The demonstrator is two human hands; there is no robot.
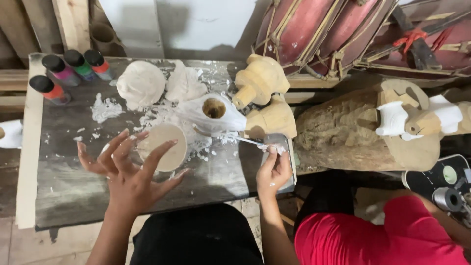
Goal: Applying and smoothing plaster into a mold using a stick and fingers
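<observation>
We see our left hand (128, 172) spread open with fingers splayed, hovering over a round pale wooden disc (164, 146) on the paint-smeared dark table (68, 186), while our right hand (273, 172) pinches a thin brush (245, 141) whose tip reaches toward a white-painted carved piece with a round hole (213, 114). Behind it lie 2 white rounded pieces (141, 84), an unpainted carved wooden figure (260, 81) and 4 black-capped paint bottles (68, 68) at the table's far left corner. At the right, a person in a red shirt (382, 235) sits beside a rough log (343, 132) carrying a partly white carved figure (417, 118).
</observation>
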